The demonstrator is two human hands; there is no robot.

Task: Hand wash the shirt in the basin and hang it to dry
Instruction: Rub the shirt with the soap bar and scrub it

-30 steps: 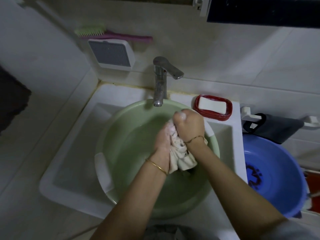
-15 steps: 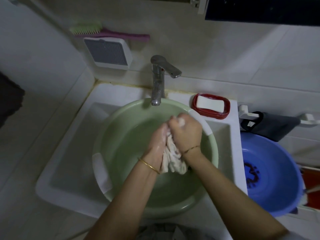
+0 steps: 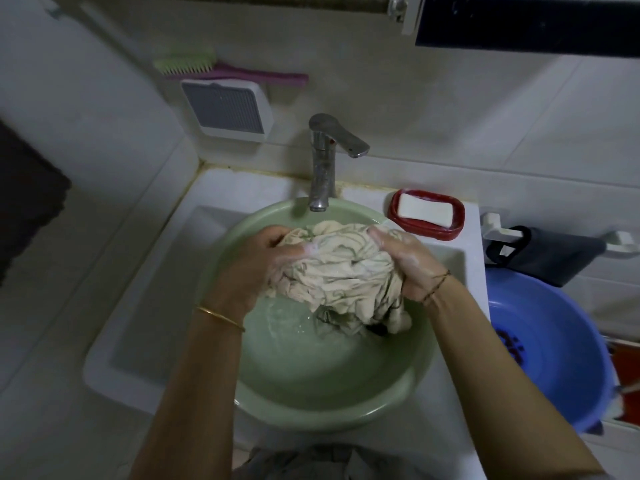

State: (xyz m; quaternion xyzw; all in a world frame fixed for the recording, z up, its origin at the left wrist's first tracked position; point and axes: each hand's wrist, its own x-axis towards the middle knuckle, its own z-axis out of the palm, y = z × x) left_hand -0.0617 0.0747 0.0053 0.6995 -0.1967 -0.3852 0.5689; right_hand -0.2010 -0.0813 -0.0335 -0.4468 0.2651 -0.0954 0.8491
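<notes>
White tiles back a white sink, and in it we count one green basin under one faucet. A second basin (blue) sits to the right. One soap bar lies in one red dish on the far right rim, and one brush rests on the far wall. We see one shirt, bunched and sudsy, raised over the green basin's far half with its lower folds hanging toward the water. It lies between two hands: the left hand grips its left side with curled fingers, and the right hand clasps its right side.

Wet, bunched cream shirt above soapy green basin.
</notes>
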